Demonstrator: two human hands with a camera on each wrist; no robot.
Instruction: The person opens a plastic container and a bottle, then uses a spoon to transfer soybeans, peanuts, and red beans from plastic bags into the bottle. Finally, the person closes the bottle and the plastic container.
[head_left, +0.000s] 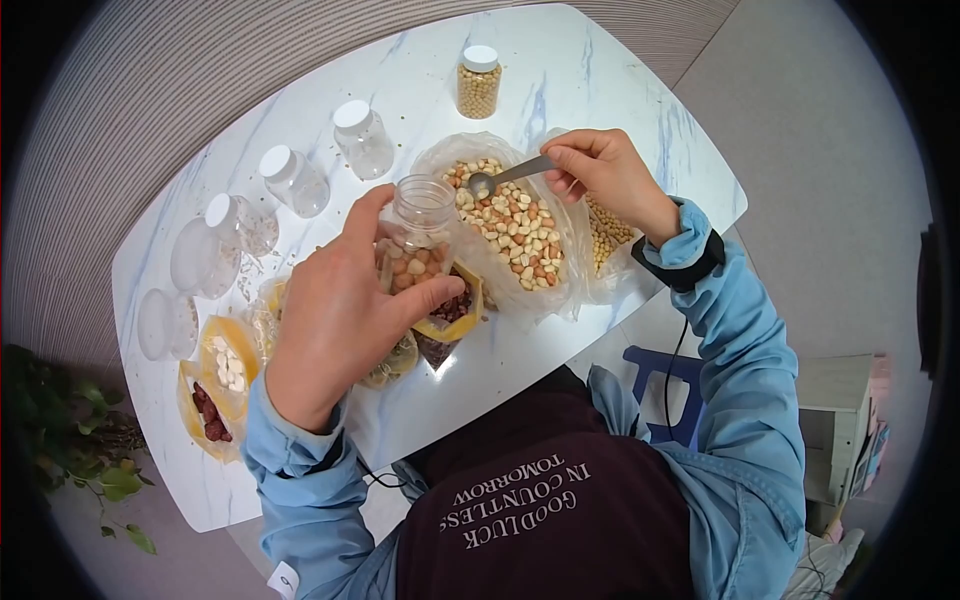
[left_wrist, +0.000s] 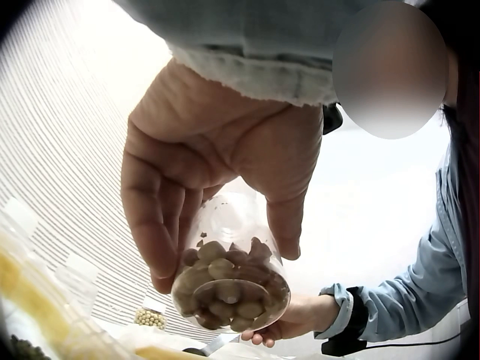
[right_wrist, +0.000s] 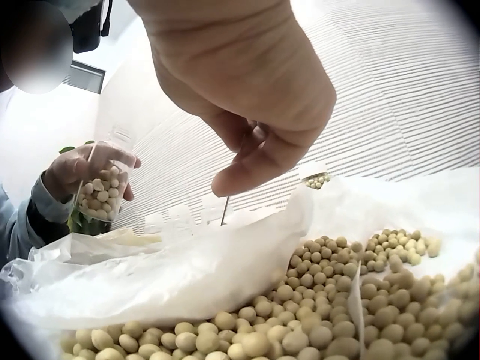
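My left hand (head_left: 335, 310) grips a clear, lidless plastic jar (head_left: 424, 205) between thumb and fingers, raised over the table. Peanuts (left_wrist: 229, 292) fill the lower part of the jar in the left wrist view. With thumb and fingertips, my right hand (head_left: 612, 178) pinches the handle of a metal spoon (head_left: 520, 171). The spoon's bowl is over the far left part of an open plastic bag of peanuts (head_left: 520, 235), to the right of the jar's mouth. Just below my left thumb is a yellow-edged bag of small dark red beans (head_left: 436, 340), partly covered.
Soybeans (right_wrist: 300, 322) lie in a bag under my right wrist. A white-capped jar of soybeans (head_left: 478, 88) stands at the far edge. Several capped jars, including one clear jar (head_left: 364, 148), line the left. Yellow bags (head_left: 232, 350) with white pieces and dark red dried fruit lie near left.
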